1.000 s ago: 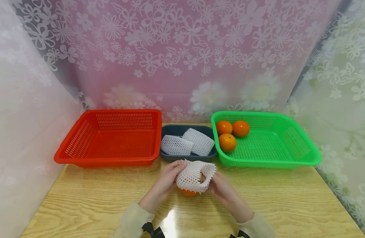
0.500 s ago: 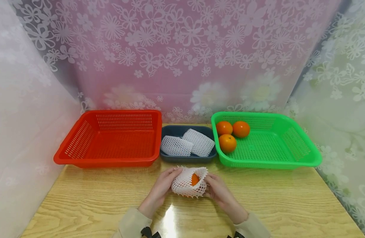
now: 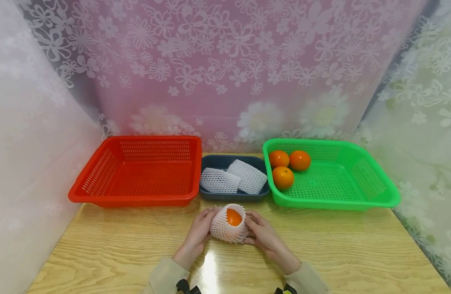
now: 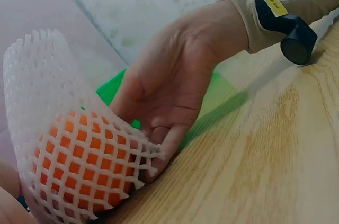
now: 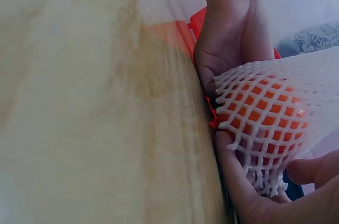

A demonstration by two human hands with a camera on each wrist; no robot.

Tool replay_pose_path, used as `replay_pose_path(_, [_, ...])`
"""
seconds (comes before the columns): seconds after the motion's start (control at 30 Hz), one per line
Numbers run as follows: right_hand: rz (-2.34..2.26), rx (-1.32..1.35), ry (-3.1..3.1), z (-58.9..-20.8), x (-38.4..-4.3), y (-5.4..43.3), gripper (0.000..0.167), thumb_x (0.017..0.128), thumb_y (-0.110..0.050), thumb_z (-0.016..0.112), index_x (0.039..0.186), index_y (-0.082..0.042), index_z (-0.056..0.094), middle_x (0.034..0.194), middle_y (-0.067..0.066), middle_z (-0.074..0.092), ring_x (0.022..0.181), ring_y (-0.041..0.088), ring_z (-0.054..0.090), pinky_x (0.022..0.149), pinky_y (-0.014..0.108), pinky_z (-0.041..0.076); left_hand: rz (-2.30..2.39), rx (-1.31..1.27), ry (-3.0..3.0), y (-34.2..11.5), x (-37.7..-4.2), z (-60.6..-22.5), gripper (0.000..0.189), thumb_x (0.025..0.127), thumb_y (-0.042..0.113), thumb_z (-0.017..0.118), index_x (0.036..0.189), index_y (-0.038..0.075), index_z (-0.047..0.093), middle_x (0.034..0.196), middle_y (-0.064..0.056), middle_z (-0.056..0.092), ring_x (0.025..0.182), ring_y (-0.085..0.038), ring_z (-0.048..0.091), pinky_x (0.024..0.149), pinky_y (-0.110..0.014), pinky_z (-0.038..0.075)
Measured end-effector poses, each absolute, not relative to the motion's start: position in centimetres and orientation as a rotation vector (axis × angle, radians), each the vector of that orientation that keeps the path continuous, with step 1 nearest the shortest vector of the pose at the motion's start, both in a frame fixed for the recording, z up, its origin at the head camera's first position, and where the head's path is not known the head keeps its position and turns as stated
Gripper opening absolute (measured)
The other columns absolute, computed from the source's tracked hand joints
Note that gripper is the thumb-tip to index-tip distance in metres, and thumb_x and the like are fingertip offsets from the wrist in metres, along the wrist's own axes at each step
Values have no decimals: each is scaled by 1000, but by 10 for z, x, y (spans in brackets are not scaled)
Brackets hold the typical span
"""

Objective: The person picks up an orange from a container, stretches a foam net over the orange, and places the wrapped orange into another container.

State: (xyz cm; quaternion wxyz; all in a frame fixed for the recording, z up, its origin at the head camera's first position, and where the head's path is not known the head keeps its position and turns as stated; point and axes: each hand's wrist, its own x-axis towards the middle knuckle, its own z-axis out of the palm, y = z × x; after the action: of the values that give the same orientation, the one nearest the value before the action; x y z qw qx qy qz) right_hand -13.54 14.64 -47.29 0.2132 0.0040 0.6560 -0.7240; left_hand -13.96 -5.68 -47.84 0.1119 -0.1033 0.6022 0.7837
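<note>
An orange (image 3: 233, 217) sits inside a white foam net sleeve (image 3: 224, 232) close over the table, its bare top showing through the sleeve's open end. My left hand (image 3: 197, 231) grips the wrapped fruit from the left. On the opposite side, my right hand (image 3: 265, 234) holds it with thumb and fingers at the netting. The left wrist view shows the mesh stretched over the orange (image 4: 85, 166), with a loose part of the sleeve (image 4: 39, 70) standing up beyond it. In the right wrist view, fingers of the right hand (image 5: 265, 203) lie along the sleeve's jagged lower edge.
A dark blue tray (image 3: 234, 197) with two flat foam sleeves (image 3: 247, 175) stands behind my hands. To its left is a red basket (image 3: 133, 201), to its right a green basket (image 3: 336, 204) with three oranges (image 3: 283, 178). All stand on the wooden table (image 3: 119, 253).
The wrapped orange has shifted slightly left and turned so the sleeve's open end faces up, showing more of the fruit. The right hand has moved left along with it, and the sleeve covers the orange's lower side.
</note>
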Motion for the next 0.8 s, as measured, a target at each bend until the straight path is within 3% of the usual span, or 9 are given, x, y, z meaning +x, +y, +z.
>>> replay_pose_path(0.1, [-2008,13,1827,-471,-138,145,43,110,-19,43,146,2,36,115,8,61,84,15,63,73,29,56,2347,-303,1773,-54,-142,-479,22,104,26,56,98,7,65,94,0,60,85,-11,55,71,-24,49])
replay_pose_path(0.3, [-2026,-30,1743,-469,-145,148,56,111,-27,36,157,2,21,130,19,61,99,19,65,87,35,56,2394,-258,1942,-43,-146,-471,32,105,23,56,113,-6,64,98,-2,62,87,-11,55,76,-23,48])
replay_pose_path(0.47, [-2001,-122,1702,-461,-149,150,61,110,-35,39,156,-1,19,145,26,47,110,24,62,94,39,54,2404,-269,2074,-34,-150,-462,30,103,28,60,103,-1,67,94,1,61,89,-12,53,79,-25,45])
replay_pose_path(0.6, [-2001,-189,1681,-450,-151,152,70,110,-45,33,159,1,15,151,30,39,112,21,61,95,37,54,2446,-302,2026,-30,-152,-456,35,102,38,60,99,4,68,93,2,60,92,-14,54,82,-26,45])
replay_pose_path(0.8, [-1982,-239,1583,-438,-151,152,74,108,-53,28,160,-2,11,154,24,34,118,22,55,97,38,52,2514,-242,1907,-29,-152,-455,39,104,37,58,109,-1,69,95,2,63,93,-14,57,84,-24,50])
